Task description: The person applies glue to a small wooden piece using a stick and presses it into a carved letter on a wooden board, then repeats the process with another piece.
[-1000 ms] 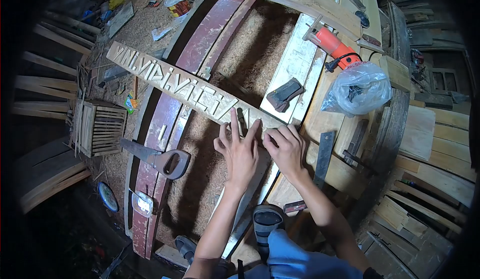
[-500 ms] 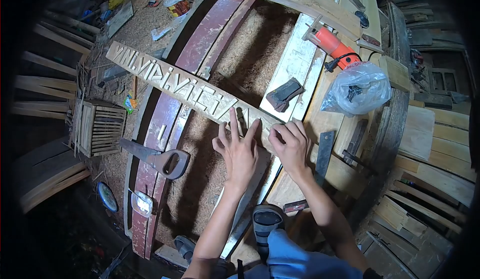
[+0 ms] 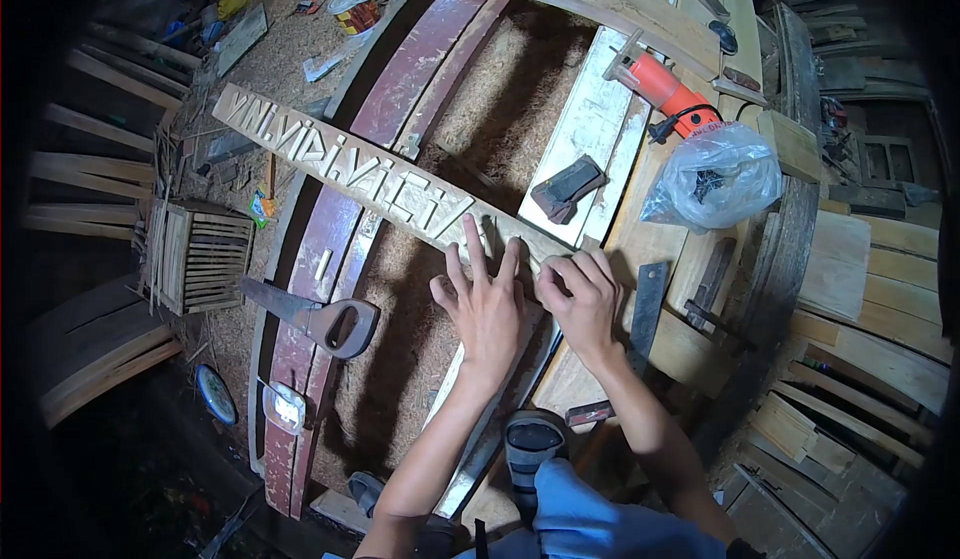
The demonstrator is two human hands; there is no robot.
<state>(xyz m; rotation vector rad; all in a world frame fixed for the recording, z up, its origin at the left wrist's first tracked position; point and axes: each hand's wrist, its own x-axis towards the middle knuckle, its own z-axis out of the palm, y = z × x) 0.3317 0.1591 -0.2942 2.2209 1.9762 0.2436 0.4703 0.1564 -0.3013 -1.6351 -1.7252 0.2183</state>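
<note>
A long wooden board lies slantwise across the beams, with raised letters of thin wood strips along it. My left hand is over the board's right part, its fingers spread and fingertips at the last letter strips. Close beside it, at the board's right end, my right hand has thumb and forefinger curled into a pinch. Whatever lies between those fingertips is hidden or too small to name. Part of the lettering under the left fingers is covered.
A handsaw and a small white container rest on the maroon plank. On the right lie an orange power tool, a plastic bag, a dark block and a metal straightedge. Sawdust covers the ground.
My left hand has shifted slightly to the right and down, closer to my right hand. The right hand and the board stay almost in place.
</note>
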